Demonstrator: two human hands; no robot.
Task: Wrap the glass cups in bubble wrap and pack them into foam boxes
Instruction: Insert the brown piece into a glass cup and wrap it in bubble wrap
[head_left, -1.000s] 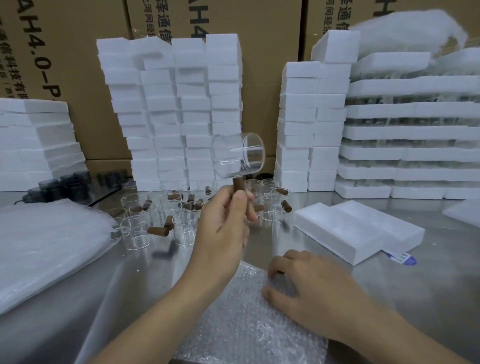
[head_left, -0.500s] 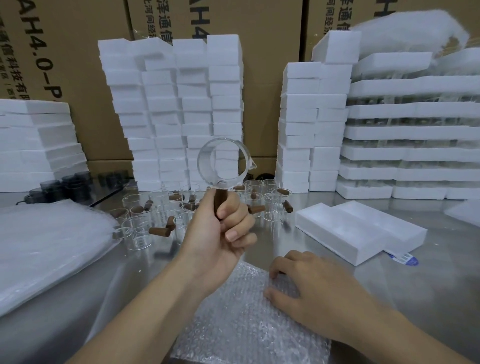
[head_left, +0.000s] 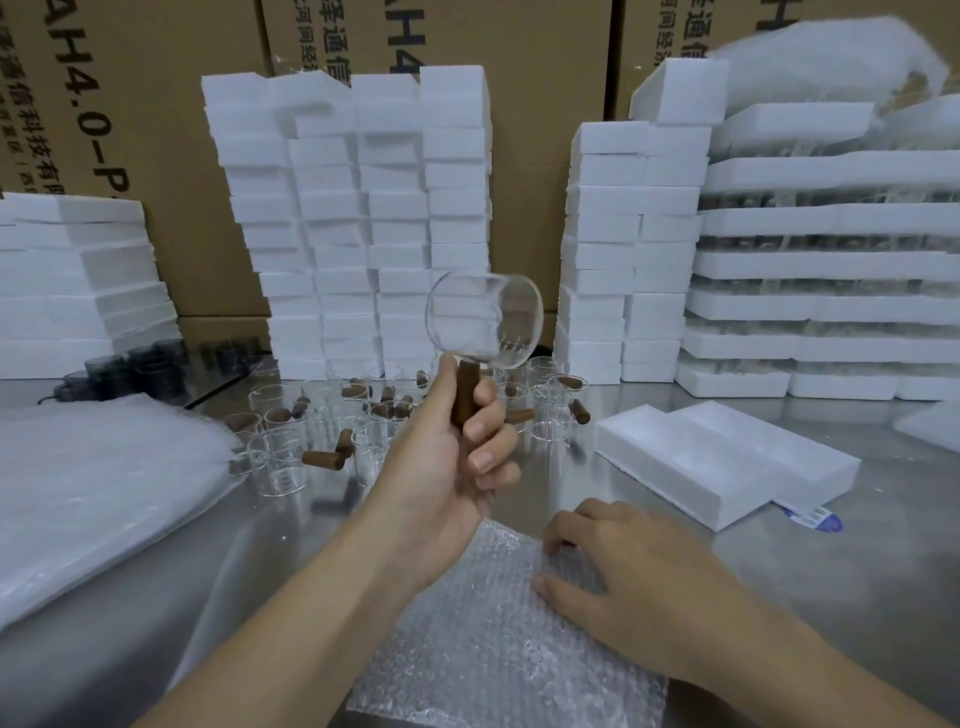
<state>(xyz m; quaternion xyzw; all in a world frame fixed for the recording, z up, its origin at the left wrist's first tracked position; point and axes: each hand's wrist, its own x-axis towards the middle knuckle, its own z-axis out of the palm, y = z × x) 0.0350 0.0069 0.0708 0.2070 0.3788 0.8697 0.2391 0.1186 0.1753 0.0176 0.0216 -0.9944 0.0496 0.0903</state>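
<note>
The left hand (head_left: 457, 452) is raised, fingers curled in a grip; the right hand (head_left: 628, 577) lies low, palm down.

Shiny steel table (head_left: 857, 582) with a clear bubble-wrap sheet (head_left: 467, 654) at its near edge.
Right hand (head_left: 634, 587) rests on the sheet's 1 o'clock corner. Left hand (head_left: 447, 467) at 12 holds up a clear glass cup with brown wooden handle (head_left: 483, 322). Loose clear glass cups (head_left: 322, 415) stand behind at 11, two flat white foam boxes (head_left: 717, 457) at 2, a white plastic-film pile (head_left: 93, 493) at 9, and white foam-block stacks (head_left: 363, 208) behind.

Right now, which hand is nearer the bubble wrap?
Right. The right hand rests on the bubble wrap; the left hand is raised beyond it, holding a glass cup by its handle.
</note>
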